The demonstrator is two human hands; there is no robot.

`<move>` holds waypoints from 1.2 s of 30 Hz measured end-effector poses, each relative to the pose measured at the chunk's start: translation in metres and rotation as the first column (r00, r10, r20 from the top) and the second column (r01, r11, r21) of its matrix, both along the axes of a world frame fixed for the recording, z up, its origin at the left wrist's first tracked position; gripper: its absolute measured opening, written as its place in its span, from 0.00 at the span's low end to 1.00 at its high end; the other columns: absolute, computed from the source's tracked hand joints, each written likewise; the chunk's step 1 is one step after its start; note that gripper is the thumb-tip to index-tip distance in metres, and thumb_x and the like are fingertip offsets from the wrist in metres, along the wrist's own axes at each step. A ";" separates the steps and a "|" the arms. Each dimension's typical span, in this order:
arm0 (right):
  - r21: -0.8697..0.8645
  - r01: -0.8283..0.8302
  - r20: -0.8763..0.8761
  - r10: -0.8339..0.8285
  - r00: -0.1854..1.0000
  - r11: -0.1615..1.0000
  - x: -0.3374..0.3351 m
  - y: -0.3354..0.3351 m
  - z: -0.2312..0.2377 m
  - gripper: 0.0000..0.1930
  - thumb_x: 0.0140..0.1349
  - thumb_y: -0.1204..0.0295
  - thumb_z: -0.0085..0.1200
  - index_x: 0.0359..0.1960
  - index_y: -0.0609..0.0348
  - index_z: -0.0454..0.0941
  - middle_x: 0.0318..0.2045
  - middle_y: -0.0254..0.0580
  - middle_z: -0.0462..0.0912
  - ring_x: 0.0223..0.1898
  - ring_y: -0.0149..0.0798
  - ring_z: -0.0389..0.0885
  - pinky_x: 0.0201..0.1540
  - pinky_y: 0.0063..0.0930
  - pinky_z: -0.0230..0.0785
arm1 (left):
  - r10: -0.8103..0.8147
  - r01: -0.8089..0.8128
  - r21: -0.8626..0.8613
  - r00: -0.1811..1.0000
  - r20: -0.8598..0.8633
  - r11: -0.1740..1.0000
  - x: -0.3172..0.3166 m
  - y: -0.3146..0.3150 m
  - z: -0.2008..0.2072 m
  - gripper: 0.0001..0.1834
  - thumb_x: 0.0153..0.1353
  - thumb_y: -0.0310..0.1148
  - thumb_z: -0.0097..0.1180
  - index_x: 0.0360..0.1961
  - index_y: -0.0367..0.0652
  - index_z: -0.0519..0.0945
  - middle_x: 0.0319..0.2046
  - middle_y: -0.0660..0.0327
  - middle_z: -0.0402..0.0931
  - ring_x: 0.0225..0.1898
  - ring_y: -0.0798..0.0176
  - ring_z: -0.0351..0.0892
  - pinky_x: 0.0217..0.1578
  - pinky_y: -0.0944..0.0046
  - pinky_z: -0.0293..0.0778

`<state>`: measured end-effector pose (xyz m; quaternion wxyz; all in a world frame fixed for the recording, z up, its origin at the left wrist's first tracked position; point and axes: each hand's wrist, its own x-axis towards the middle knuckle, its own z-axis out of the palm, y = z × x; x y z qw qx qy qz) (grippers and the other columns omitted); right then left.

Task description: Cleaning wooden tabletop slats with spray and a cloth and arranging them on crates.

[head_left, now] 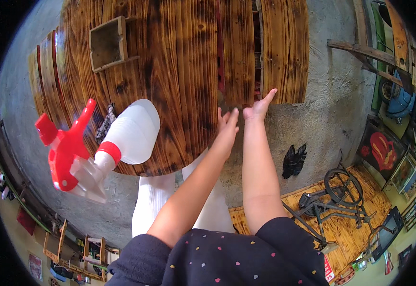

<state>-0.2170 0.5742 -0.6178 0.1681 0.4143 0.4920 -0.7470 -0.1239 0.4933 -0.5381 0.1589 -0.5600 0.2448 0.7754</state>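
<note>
Left hand [226,127] is spread, can't tell if right hand [259,108] grips, so I'd set both evenly on the plank bench [283,57] end.

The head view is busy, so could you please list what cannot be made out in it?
In the head view:
Right hand: most fingers, hidden by the hand itself or the bench.
Bench: far end, cut off by the top edge.
White-clad legs: lower parts, hidden by the table.
</note>
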 end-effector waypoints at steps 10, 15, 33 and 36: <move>-0.045 -0.035 0.003 0.035 0.999 0.998 0.028 -0.012 0.022 0.50 0.60 0.27 0.40 0.72 0.55 0.55 0.69 0.47 0.60 0.68 0.53 0.59 0.70 0.51 0.52 | 0.381 -0.388 -0.044 0.917 -0.121 0.921 -0.014 0.013 -0.036 0.38 0.72 0.46 0.50 0.74 0.55 0.44 0.69 0.51 0.54 0.65 0.50 0.64 0.62 0.47 0.69; -0.083 -0.015 0.035 0.018 0.999 0.996 0.039 -0.012 0.024 0.51 0.60 0.28 0.41 0.72 0.58 0.52 0.70 0.49 0.59 0.69 0.52 0.58 0.70 0.49 0.52 | 0.332 -0.334 -0.085 0.942 -0.038 0.939 -0.009 0.008 -0.025 0.38 0.72 0.47 0.50 0.74 0.54 0.44 0.70 0.51 0.52 0.66 0.50 0.64 0.61 0.47 0.70; 0.535 -0.449 0.243 0.379 0.893 0.715 0.136 0.023 0.101 0.32 0.71 0.48 0.46 0.68 0.52 0.58 0.57 0.46 0.68 0.54 0.44 0.71 0.57 0.43 0.66 | -0.573 0.539 -0.241 0.813 -0.100 0.807 0.180 -0.034 0.082 0.21 0.70 0.43 0.51 0.52 0.37 0.79 0.40 0.56 0.83 0.40 0.65 0.81 0.44 0.64 0.75; 0.671 -0.647 0.224 0.734 0.641 0.361 0.149 0.006 0.158 0.29 0.65 0.58 0.58 0.64 0.56 0.64 0.54 0.45 0.71 0.50 0.41 0.72 0.54 0.37 0.67 | -0.513 0.495 -0.297 0.858 0.021 0.817 0.208 -0.075 0.121 0.15 0.68 0.36 0.51 0.46 0.37 0.81 0.35 0.59 0.83 0.36 0.66 0.81 0.41 0.64 0.75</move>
